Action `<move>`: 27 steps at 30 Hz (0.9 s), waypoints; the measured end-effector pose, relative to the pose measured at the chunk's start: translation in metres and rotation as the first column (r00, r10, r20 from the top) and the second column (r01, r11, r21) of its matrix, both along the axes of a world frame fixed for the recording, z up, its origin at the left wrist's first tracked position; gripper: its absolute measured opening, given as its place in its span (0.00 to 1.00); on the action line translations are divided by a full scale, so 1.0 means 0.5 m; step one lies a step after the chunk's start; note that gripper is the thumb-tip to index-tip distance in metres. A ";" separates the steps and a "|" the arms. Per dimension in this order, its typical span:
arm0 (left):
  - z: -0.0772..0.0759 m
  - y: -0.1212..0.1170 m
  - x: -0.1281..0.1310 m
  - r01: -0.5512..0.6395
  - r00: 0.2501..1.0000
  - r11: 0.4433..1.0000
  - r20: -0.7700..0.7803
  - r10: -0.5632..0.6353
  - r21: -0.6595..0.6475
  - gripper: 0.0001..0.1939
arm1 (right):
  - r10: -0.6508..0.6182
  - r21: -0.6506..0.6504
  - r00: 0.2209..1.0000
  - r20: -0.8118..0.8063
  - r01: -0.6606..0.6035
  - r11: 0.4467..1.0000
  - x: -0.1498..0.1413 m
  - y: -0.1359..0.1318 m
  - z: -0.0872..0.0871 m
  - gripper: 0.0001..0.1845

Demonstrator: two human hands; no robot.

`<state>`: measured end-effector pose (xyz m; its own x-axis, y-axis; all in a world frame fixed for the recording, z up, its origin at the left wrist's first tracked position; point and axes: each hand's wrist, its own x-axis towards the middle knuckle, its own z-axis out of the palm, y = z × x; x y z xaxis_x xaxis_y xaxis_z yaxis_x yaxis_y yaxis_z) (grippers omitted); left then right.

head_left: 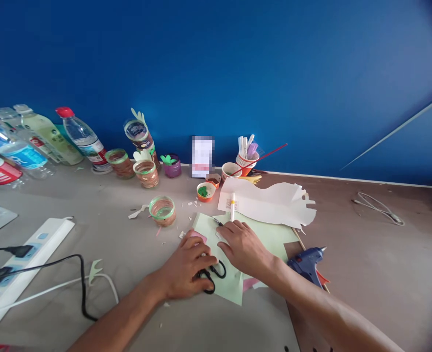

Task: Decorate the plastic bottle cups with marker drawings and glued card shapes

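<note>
My left hand lies on the table with its fingers curled over the black handles of a pair of scissors, which rest on a light green sheet of paper. My right hand lies flat on the same sheet, fingers stretched forward beside the scissors' tip. A white and yellow glue stick lies just beyond its fingertips on a cut white sheet. A pink piece shows under the green paper by my left hand.
A blue glue gun lies right of my right arm. Wrapped cups, small paint cups, a cup of brushes and plastic bottles line the blue wall. A white power strip with cables lies left; a white cable far right.
</note>
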<state>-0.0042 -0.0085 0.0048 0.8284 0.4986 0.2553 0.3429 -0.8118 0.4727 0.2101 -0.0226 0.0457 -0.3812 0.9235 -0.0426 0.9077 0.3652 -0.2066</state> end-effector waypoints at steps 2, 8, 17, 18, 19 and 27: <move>0.001 -0.005 0.002 0.058 0.997 0.998 -0.047 -0.057 0.015 0.22 | -0.002 -0.007 1.000 -0.026 0.002 1.000 0.007 -0.012 -0.003 0.09; 0.002 -0.014 0.003 0.056 0.993 0.997 -0.107 -0.051 0.044 0.18 | 0.008 0.006 0.996 -0.090 -0.007 1.000 0.011 -0.028 -0.016 0.10; 0.016 -0.003 -0.003 -0.017 1.000 1.000 -0.025 0.017 0.003 0.10 | 0.039 -0.052 0.999 0.019 -0.038 0.998 0.014 -0.037 -0.023 0.08; 0.015 -0.002 -0.003 -0.025 0.999 1.000 -0.021 0.025 0.005 0.11 | 0.030 -0.051 0.999 0.033 -0.028 0.998 0.018 -0.039 -0.023 0.08; 0.013 -0.001 -0.003 -0.031 0.999 0.999 -0.014 0.031 0.013 0.12 | 0.017 -0.046 0.999 0.044 -0.015 0.999 0.024 -0.040 -0.024 0.08; -0.011 0.004 -0.007 -0.063 0.998 0.996 -0.008 0.064 0.060 0.15 | -0.096 0.035 0.990 0.102 0.093 0.995 0.069 -0.048 -0.030 0.04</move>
<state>-0.0077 -0.0065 -0.0008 0.7980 0.5345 0.2785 0.3991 -0.8149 0.4203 0.2445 -0.0464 0.0308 -0.2872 0.9566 -0.0491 0.9544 0.2814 -0.1002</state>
